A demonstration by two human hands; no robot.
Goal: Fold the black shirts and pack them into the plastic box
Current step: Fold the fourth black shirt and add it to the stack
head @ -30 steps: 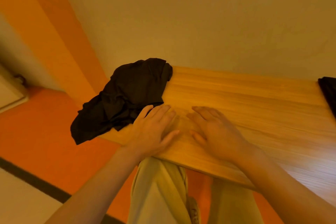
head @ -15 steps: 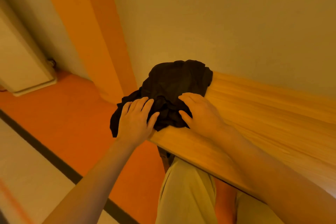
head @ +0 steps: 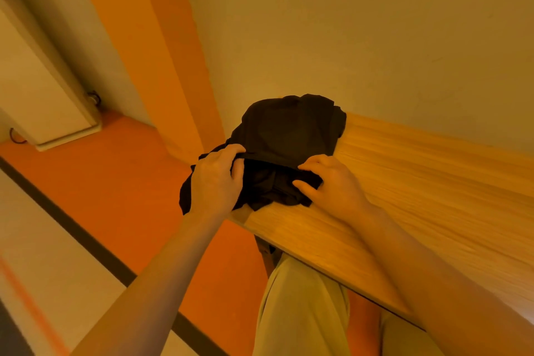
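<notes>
Item: black shirt [head: 289, 136], crumpled, lay on the left corner of the wooden table [head: 419, 182], part hanging over the edge. Left hand [head: 215, 182] gripped a raised fold at its left side; right hand [head: 332, 185] pinched the same fold's right end, fingers curled.

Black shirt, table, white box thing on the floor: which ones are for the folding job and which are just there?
For the job:
- black shirt, crumpled on the table's corner
- left hand, gripping its edge
- right hand, pinching the fabric
- wooden table, the folding surface

Just there:
- white appliance on the floor by the wall
- orange wall stripe
</notes>
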